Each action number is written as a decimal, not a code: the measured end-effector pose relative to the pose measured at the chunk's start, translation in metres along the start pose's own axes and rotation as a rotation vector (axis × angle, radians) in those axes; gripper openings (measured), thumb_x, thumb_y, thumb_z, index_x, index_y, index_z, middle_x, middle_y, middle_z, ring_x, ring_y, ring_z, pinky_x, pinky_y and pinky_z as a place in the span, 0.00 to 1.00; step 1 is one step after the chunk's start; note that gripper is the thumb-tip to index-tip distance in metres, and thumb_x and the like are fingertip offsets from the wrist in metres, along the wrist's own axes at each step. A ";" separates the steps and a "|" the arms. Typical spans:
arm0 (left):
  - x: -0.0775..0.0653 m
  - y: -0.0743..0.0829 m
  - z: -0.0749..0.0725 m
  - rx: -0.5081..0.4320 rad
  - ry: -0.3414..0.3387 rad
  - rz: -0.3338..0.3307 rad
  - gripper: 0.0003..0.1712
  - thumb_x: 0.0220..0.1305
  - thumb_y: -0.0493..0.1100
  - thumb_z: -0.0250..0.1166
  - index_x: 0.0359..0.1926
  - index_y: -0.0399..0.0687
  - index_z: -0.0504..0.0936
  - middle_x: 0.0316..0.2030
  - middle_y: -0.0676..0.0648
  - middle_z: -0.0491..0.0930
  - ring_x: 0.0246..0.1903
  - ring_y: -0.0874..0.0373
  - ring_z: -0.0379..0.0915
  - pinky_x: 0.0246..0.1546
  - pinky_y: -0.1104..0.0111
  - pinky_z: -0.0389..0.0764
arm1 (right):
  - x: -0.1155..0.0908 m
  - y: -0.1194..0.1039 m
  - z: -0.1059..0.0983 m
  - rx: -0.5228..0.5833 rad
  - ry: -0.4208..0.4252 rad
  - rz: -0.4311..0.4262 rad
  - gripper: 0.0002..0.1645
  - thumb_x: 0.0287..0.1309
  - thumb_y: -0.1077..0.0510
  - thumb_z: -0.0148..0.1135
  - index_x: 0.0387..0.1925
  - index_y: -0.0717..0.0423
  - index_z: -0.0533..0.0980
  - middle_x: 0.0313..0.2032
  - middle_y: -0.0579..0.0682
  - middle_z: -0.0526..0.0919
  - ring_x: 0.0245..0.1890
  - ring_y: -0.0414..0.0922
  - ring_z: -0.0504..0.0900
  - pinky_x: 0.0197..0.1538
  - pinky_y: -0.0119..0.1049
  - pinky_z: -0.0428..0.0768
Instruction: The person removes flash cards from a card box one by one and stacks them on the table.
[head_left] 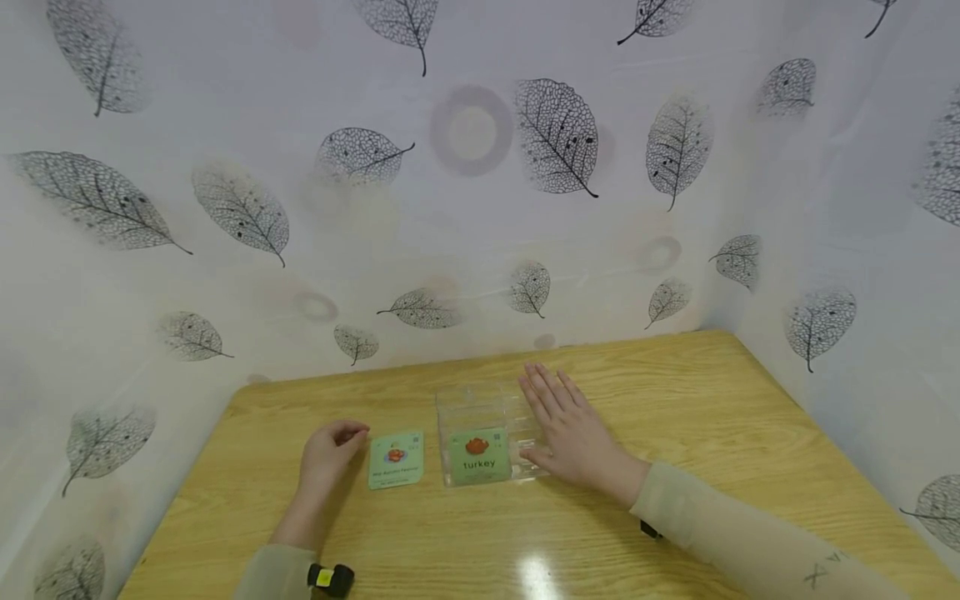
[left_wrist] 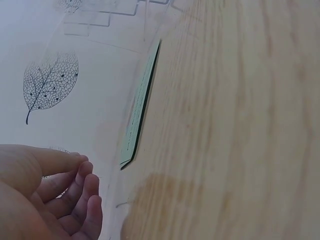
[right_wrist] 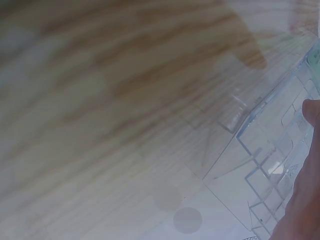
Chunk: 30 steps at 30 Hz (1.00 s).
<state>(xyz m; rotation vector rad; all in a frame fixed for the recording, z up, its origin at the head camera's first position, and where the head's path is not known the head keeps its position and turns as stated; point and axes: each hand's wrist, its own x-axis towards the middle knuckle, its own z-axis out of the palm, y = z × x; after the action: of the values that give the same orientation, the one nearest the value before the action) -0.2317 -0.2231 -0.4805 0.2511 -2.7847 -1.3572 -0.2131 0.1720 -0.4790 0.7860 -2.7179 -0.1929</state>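
A stack of green cards point(head_left: 396, 460) with a food picture lies on the wooden table. Just left of it is my left hand point(head_left: 327, 454), its fingers loosely curled with nothing between them; the left wrist view shows this hand point(left_wrist: 55, 195) apart from the thin green stack point(left_wrist: 140, 107). A clear plastic box point(head_left: 472, 398) stands right of the stack, with a green card reading "turkey" point(head_left: 480, 467) in its left part. My right hand point(head_left: 573, 435) rests on the box's right part, fingers straight. In the right wrist view, the hand's edge point(right_wrist: 300, 200) is against the stepped clear plastic point(right_wrist: 265, 165).
A light wooden table point(head_left: 660, 400) carries everything. Behind it and at both sides hangs a white curtain point(head_left: 465, 217) printed with dark leaves. Black bands are on both wrists, the left one point(head_left: 330, 578) with a yellow mark.
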 end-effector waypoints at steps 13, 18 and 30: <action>-0.001 0.003 -0.001 -0.013 0.012 0.011 0.12 0.74 0.36 0.65 0.52 0.32 0.86 0.43 0.37 0.87 0.38 0.58 0.78 0.32 0.78 0.78 | 0.001 -0.001 0.000 -0.029 0.015 -0.010 0.66 0.67 0.22 0.56 0.84 0.64 0.46 0.85 0.63 0.45 0.86 0.59 0.47 0.86 0.57 0.49; -0.005 0.007 -0.002 -0.037 0.006 0.012 0.12 0.74 0.36 0.65 0.52 0.31 0.86 0.41 0.38 0.87 0.35 0.63 0.77 0.31 0.79 0.79 | 0.001 -0.001 0.001 -0.022 0.009 -0.013 0.66 0.68 0.22 0.55 0.84 0.63 0.46 0.85 0.62 0.44 0.86 0.59 0.45 0.86 0.57 0.48; -0.013 0.017 0.001 -0.086 -0.014 0.041 0.12 0.73 0.34 0.65 0.53 0.33 0.85 0.47 0.36 0.87 0.39 0.61 0.78 0.37 0.80 0.80 | 0.000 -0.001 0.002 0.008 0.020 0.000 0.66 0.67 0.23 0.58 0.84 0.64 0.46 0.85 0.62 0.43 0.86 0.59 0.47 0.86 0.57 0.48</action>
<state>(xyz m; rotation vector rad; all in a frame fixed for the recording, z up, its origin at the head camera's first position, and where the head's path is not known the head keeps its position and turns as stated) -0.2215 -0.2100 -0.4671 0.1814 -2.7181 -1.4698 -0.2132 0.1709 -0.4807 0.7863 -2.7015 -0.1732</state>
